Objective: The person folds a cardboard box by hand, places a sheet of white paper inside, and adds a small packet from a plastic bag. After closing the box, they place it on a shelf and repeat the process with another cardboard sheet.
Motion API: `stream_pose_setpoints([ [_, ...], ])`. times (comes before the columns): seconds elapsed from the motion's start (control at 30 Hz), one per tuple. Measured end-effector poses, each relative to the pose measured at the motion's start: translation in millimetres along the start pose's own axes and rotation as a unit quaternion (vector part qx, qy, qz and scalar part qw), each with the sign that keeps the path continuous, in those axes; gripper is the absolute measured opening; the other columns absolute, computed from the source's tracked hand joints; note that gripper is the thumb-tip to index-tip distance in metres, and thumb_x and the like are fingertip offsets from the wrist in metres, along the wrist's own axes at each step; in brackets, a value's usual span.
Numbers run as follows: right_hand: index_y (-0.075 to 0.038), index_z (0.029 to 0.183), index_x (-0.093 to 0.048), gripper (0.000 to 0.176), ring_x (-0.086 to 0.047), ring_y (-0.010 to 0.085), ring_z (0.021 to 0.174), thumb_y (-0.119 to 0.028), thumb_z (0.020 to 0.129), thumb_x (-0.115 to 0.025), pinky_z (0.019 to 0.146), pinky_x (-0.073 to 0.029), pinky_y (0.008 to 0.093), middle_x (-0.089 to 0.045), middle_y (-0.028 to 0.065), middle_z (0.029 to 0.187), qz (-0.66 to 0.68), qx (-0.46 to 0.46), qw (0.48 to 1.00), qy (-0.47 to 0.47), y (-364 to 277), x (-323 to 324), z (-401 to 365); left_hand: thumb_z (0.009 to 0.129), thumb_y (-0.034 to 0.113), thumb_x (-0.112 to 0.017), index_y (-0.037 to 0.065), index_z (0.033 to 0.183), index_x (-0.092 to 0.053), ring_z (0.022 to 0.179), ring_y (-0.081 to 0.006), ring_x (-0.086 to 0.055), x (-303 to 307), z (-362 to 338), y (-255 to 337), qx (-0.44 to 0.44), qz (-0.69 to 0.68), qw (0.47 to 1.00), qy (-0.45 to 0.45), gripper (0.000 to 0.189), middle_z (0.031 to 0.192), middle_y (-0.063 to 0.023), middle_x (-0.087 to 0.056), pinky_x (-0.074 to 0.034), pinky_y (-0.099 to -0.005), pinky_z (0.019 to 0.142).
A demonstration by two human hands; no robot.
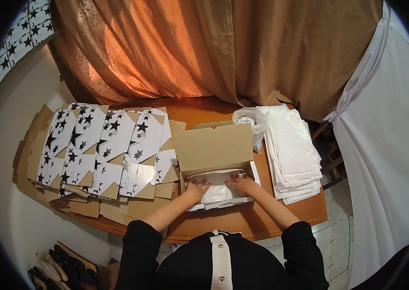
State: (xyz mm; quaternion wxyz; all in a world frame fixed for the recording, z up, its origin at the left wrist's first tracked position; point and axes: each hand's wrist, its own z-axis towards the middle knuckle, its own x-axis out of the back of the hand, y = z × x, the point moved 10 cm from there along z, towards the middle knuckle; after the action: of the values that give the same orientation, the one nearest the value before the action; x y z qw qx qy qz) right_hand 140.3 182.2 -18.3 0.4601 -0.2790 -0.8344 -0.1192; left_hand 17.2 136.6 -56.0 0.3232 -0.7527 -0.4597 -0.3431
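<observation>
An open cardboard box (pixel 212 145) stands at the middle of the table, its brown lid raised at the back. Inside it lies a white sheet, perhaps tissue paper or thin plastic (pixel 218 193), with a shiny surface. My left hand (pixel 197 190) reaches into the left side of the box, fingers spread on the white sheet. On the right side, my right hand (pixel 239 184) rests with its fingers stretched out on the same sheet. Both hands press flat, and neither grips anything. What is under the sheet is hidden.
Flat star-printed cartons (pixel 114 126) lie overlapped on the left of the wooden table (pixel 243 224). A pile of white sheets (pixel 294 145) sits at the right, beside a clear plastic bag (pixel 250 120). Curtains (pixel 282 48) hang behind. Shoes (pixel 64 266) are on the floor, lower left.
</observation>
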Motion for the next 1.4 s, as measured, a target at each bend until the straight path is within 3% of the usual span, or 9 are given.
stream_pose_setpoints([
  [0.07,-0.023,0.135,-0.033,0.055,-0.036,0.0318,0.125,-0.028,0.084,-0.051,0.097,-0.036,0.0427,-0.029,0.0117,0.141,-0.008,0.023,1.000,0.012,0,11,-2,0.077,0.055,-0.054,0.016,0.140,-0.021,0.124,-0.0308,-0.038,19,-13,6,-0.045,-0.140,0.987,-0.060,0.081,0.140,-0.0126,-0.031,-0.030,-0.0453,0.100],
  [0.1,-0.020,0.133,-0.037,0.054,-0.039,0.0302,0.122,-0.036,0.084,-0.051,0.097,-0.036,0.0394,-0.036,0.0132,0.136,0.119,0.050,0.991,-0.018,-2,8,-3,0.077,0.055,-0.054,0.016,0.140,-0.021,0.124,-0.0308,-0.038,25,-16,2,-0.045,-0.141,0.987,-0.060,0.081,0.140,-0.0126,-0.031,-0.030,-0.0453,0.100],
  [0.2,-0.012,0.128,-0.045,0.057,-0.045,0.0281,0.116,-0.051,0.085,-0.046,0.098,-0.035,0.0336,-0.047,0.0149,0.127,0.304,0.088,0.945,-0.079,-13,7,-20,0.078,0.073,-0.027,0.003,0.113,-0.057,0.109,-0.0345,-0.051,42,-37,13,-0.126,-0.383,0.912,-0.080,0.084,0.113,-0.0203,-0.056,-0.039,-0.0360,0.093],
  [0.4,-0.005,0.123,-0.049,0.079,-0.048,0.0304,0.113,-0.069,0.078,-0.042,0.095,-0.036,0.0334,-0.053,0.0199,0.119,0.300,0.097,0.929,-0.194,-37,-19,-53,0.085,0.063,-0.034,0.003,0.108,-0.060,0.100,-0.0300,-0.056,24,-69,34,-0.178,-0.435,0.877,-0.101,0.069,0.106,-0.0185,-0.060,-0.042,-0.0341,0.087],
  [0.47,-0.004,0.123,-0.049,0.079,-0.048,0.0308,0.113,-0.068,0.079,-0.041,0.095,-0.037,0.0339,-0.052,0.0203,0.119,0.321,0.081,0.924,-0.189,-47,-18,-63,0.089,0.054,-0.037,-0.001,0.100,-0.062,0.088,-0.0267,-0.058,19,-69,31,-0.190,-0.497,0.846,-0.032,0.061,0.094,-0.0186,-0.063,-0.044,-0.0335,0.080],
  [0.67,-0.005,0.123,-0.050,0.073,-0.048,0.0319,0.112,-0.065,0.083,-0.037,0.095,-0.036,0.0344,-0.053,0.0198,0.118,0.333,0.078,0.926,-0.161,-66,-30,-68,0.089,0.049,-0.043,-0.004,0.087,-0.061,0.064,-0.0182,-0.053,13,-79,25,-0.182,-0.502,0.844,-0.058,0.056,0.070,-0.0118,-0.061,-0.045,-0.0324,0.064],
  [1.07,-0.006,0.121,-0.052,0.055,-0.053,0.0223,0.104,-0.050,0.090,-0.041,0.091,-0.039,0.0300,-0.057,0.0147,0.113,0.436,0.130,0.885,-0.100,-67,-8,-81,0.083,0.019,-0.061,0.001,0.096,-0.064,0.070,-0.0110,-0.057,27,-79,16,-0.248,-0.565,0.787,-0.020,0.022,0.079,-0.0063,-0.066,-0.046,-0.0268,0.066],
  [1.23,-0.003,0.113,-0.056,0.049,-0.056,0.0210,0.096,-0.044,0.092,-0.041,0.086,-0.042,0.0292,-0.060,0.0137,0.106,0.538,0.133,0.831,-0.049,-58,-14,-72,0.083,0.017,-0.057,0.000,0.096,-0.062,0.073,-0.0128,-0.058,36,-82,12,-0.208,-0.520,0.828,-0.009,0.022,0.081,-0.0076,-0.065,-0.046,-0.0287,0.069],
  [1.4,-0.003,0.114,-0.055,0.047,-0.057,0.0272,0.097,-0.041,0.088,-0.049,0.086,-0.043,0.0315,-0.061,0.0162,0.105,0.452,0.100,0.885,0.035,-51,9,-69,0.080,0.015,-0.053,0.000,0.092,-0.062,0.072,-0.0183,-0.059,39,-70,3,-0.173,-0.510,0.838,0.093,0.021,0.080,-0.0112,-0.064,-0.046,-0.0301,0.068],
])
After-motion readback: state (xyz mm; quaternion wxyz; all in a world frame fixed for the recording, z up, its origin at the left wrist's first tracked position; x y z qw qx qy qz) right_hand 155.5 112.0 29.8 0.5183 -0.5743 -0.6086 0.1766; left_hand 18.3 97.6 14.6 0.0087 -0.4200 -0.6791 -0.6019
